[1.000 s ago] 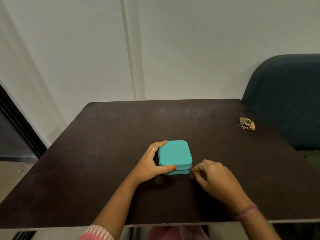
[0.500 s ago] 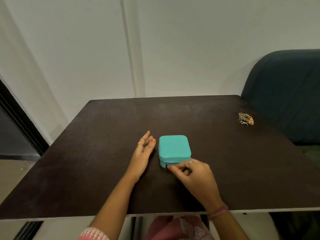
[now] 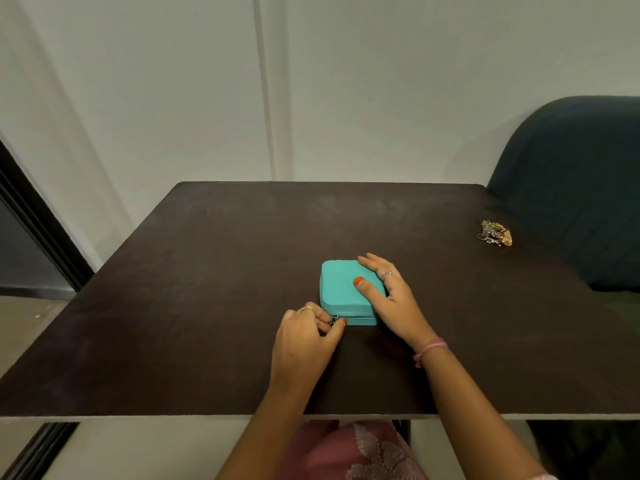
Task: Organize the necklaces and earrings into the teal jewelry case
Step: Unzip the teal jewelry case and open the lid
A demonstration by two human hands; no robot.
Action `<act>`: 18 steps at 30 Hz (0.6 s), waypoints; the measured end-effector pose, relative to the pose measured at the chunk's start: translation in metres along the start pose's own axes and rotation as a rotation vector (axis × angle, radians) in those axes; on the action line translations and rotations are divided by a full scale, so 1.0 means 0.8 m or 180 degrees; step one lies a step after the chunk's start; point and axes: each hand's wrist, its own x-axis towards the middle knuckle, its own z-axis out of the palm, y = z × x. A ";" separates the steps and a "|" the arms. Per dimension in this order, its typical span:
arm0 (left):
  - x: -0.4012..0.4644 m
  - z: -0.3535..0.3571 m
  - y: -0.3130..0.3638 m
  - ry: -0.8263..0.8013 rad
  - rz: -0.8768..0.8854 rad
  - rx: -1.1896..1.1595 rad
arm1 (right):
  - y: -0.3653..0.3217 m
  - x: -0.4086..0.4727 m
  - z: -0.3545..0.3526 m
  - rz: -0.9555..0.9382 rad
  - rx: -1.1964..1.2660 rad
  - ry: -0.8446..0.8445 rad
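Since half a second earlier, your hands swapped roles: your right hand (image 3: 391,299) left the zip and lay flat on the lid of the closed square teal jewelry case (image 3: 346,292), fingers straight, thumb on top. Your left hand (image 3: 304,341) came in to the case's near left corner, its grip pinched on the small metal zipper pull (image 3: 335,319). That case sat near the middle of the dark brown worktop (image 3: 207,289). At the far right edge lay the tangled heap of gold necklaces and earrings (image 3: 495,233), well apart from the case.
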 end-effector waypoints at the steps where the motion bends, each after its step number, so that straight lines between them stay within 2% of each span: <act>1: 0.002 -0.001 -0.001 -0.0069 0.0038 0.0066 | 0.001 0.001 0.000 -0.0003 -0.0115 -0.0026; 11: 0.039 -0.029 -0.033 -0.0861 0.0430 0.0255 | 0.007 0.003 -0.001 -0.0046 -0.0100 -0.0062; 18: 0.098 -0.042 -0.049 -0.0842 0.0852 0.0266 | 0.003 0.003 -0.003 0.0021 -0.0147 -0.0156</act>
